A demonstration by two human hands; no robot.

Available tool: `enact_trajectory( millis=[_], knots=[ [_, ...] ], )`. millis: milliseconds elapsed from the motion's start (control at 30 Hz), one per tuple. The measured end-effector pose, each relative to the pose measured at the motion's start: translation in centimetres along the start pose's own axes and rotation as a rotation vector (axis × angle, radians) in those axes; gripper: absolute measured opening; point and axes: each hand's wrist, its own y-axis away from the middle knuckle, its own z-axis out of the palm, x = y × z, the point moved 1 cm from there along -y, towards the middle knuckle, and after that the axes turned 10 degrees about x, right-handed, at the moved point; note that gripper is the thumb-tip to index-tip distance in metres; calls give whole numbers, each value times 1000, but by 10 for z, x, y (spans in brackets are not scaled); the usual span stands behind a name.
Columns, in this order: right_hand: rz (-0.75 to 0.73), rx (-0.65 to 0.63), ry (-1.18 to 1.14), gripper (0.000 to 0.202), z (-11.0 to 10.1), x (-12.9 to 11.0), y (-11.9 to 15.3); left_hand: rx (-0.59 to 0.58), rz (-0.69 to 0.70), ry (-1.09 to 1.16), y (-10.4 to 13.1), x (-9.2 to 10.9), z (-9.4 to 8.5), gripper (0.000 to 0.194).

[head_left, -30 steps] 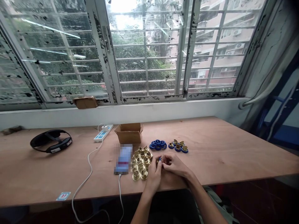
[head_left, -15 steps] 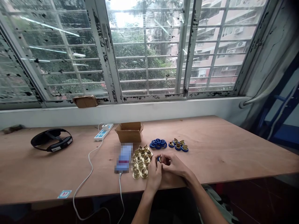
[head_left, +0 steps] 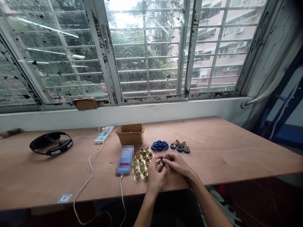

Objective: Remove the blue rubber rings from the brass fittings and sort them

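Observation:
My left hand (head_left: 155, 176) and my right hand (head_left: 178, 164) meet over the front of the table, fingers closed around a small brass-coloured fitting with a blue ring (head_left: 162, 162) on it. Fingers cover part of this piece. Left of my hands, several brass-coloured fittings (head_left: 142, 166) with round bases and upright curved tabs stand close together. Just beyond my fingers lies a heap of loose blue rings (head_left: 159, 146). To the right of that heap sit several brass fittings with blue rings around them (head_left: 180, 148).
An open cardboard box (head_left: 130, 138) stands behind the brass fittings. A phone (head_left: 125, 160) on a white cable (head_left: 91, 160) lies to their left. Farther left are a power strip (head_left: 104, 135) and a black headset (head_left: 50, 143). The wooden table (head_left: 224, 148) runs along the window wall.
My fingers have shifted around the held piece, and more of its blue ring and brass shows. My right hand's fingers now reach over it. The view has moved slightly.

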Motion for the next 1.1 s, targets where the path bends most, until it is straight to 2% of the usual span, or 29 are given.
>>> enact_trajectory(
  millis=[133, 267, 400, 633, 867, 1100],
  knots=[
    [60, -25, -136, 42, -3, -7, 1, 42, -1, -35, 1, 3, 1, 31],
    [78, -39, -136, 46, -5, -10, 0, 114, 3, -61, 3, 5, 2, 35],
    [102, -46, -183, 48, -5, -10, -1, 152, 90, -120, 7, 12, 3, 34],
    [62, 3, -165, 42, -4, -7, -2, 265, 238, -338, 11, 17, 2, 29],
    [24, 74, -177, 41, -7, -6, -2, 248, 135, -188, 9, 13, 1, 30],
    [119, 95, -207, 41, -4, 6, -5, 234, 49, -132, 10, 5, -3, 29]
  ],
)
